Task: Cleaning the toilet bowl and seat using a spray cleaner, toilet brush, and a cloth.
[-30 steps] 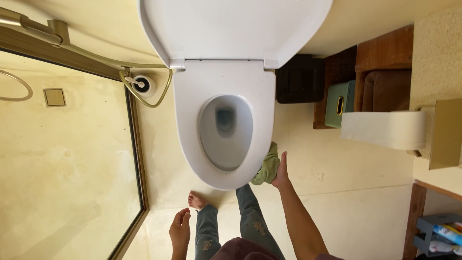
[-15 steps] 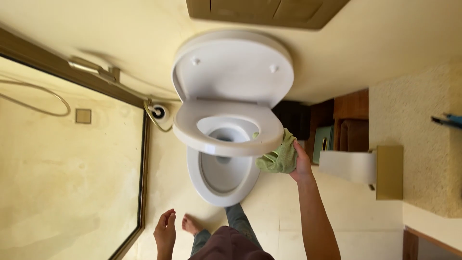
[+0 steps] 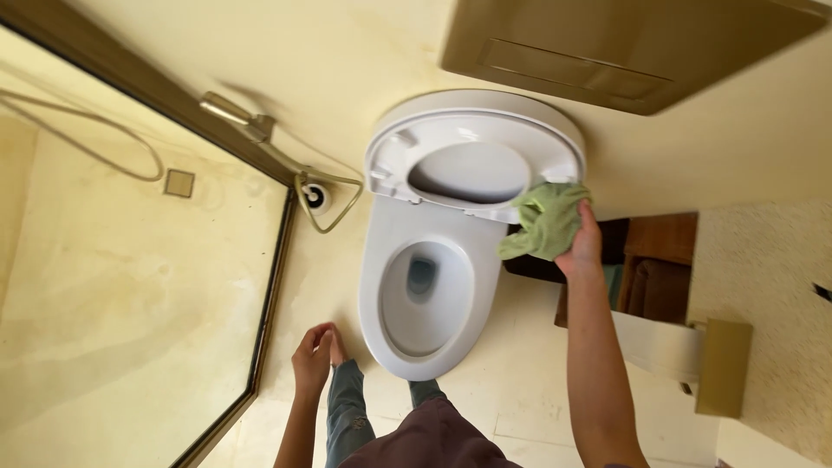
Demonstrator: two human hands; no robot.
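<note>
Our right hand grips a bunched green cloth pressed against the right edge of the raised toilet seat, far above the open white bowl, while our left hand hangs empty, fingers loosely curled, near our knee.
</note>
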